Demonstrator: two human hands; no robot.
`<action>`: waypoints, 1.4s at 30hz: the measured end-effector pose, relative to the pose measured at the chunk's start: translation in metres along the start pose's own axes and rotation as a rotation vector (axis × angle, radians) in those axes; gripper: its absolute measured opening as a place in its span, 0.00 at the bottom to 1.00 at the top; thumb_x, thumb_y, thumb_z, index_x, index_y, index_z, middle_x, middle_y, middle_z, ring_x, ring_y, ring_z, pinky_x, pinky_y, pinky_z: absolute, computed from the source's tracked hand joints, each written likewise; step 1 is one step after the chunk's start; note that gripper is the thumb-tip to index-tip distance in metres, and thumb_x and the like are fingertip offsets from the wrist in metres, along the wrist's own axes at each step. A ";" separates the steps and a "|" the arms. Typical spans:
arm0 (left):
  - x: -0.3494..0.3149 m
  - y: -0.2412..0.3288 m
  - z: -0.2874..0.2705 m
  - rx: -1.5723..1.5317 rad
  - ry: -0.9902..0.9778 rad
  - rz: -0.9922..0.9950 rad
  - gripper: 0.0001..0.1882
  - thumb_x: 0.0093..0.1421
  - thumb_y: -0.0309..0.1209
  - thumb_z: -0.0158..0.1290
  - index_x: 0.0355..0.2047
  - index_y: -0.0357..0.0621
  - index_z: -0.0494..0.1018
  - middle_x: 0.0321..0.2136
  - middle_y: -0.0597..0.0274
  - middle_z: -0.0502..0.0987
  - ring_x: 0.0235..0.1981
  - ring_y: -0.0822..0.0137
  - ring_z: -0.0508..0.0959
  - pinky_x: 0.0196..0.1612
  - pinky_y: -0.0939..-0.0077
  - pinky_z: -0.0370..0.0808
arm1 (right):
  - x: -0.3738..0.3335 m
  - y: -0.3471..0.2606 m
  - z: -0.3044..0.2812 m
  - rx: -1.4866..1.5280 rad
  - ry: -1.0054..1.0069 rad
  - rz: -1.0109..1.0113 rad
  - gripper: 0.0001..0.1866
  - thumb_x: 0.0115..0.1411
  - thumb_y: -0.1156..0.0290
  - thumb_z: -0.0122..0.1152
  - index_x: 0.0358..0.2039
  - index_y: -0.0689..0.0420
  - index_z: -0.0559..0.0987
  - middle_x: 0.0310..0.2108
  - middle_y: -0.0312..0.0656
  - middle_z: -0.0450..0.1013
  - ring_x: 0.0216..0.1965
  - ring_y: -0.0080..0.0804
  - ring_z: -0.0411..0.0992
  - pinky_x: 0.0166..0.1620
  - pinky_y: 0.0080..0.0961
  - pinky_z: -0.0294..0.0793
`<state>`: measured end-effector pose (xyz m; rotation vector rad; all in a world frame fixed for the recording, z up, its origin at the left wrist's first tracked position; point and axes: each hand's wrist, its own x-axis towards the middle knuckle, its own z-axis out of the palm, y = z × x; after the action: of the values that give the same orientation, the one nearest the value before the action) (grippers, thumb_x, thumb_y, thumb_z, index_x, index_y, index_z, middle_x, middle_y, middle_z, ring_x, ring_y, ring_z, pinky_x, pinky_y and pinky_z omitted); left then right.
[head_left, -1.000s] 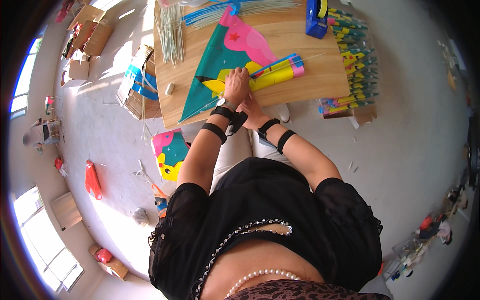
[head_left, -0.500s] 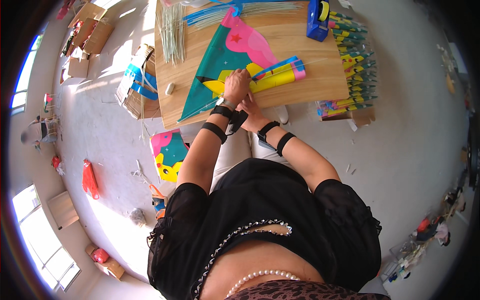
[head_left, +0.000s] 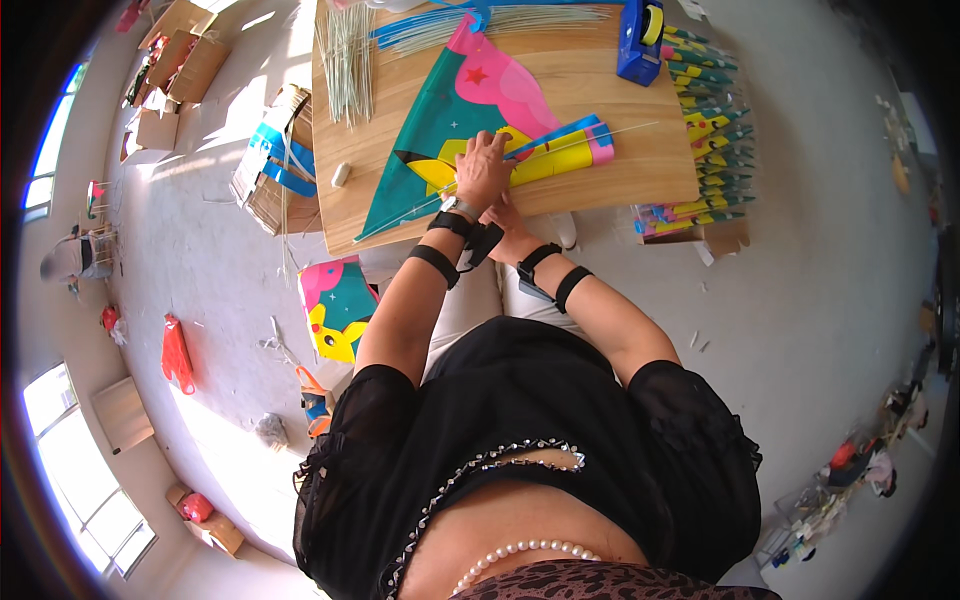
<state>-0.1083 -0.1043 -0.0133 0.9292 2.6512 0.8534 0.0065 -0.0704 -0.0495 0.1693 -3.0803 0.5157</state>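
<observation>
Head cam has the left hand (head_left: 484, 165) half-curled over the printed sheet (head_left: 430, 125), can't tell if it's pinching anything, while the right hand (head_left: 512, 232) sits just below it, mostly hidden, so no clue how open that is or what it's got. If the left hand eases off, I reckon the rolled end (head_left: 555, 165) right beside it springs loose and the thin rod (head_left: 630, 130) skews. Count: two hands, one sheet, seemingly one rod, one tape dispenser (head_left: 632, 62) up and right of the left hand, one white lump (head_left: 341, 175) to its left, pale sticks (head_left: 345, 65) uncountable.
</observation>
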 end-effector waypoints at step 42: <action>-0.052 -0.066 -0.046 0.156 0.241 -0.151 0.09 0.68 0.33 0.54 0.44 0.43 0.78 0.40 0.51 0.81 0.46 0.45 0.80 0.48 0.50 0.76 | 0.010 0.007 -0.020 -0.072 0.085 -0.198 0.36 0.67 0.44 0.63 0.72 0.43 0.72 0.77 0.45 0.58 0.81 0.44 0.47 0.79 0.61 0.36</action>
<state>-0.1183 -0.2000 -0.0142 0.6832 2.9860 0.7769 -0.0043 -0.0589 -0.0327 0.4334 -2.9507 0.3914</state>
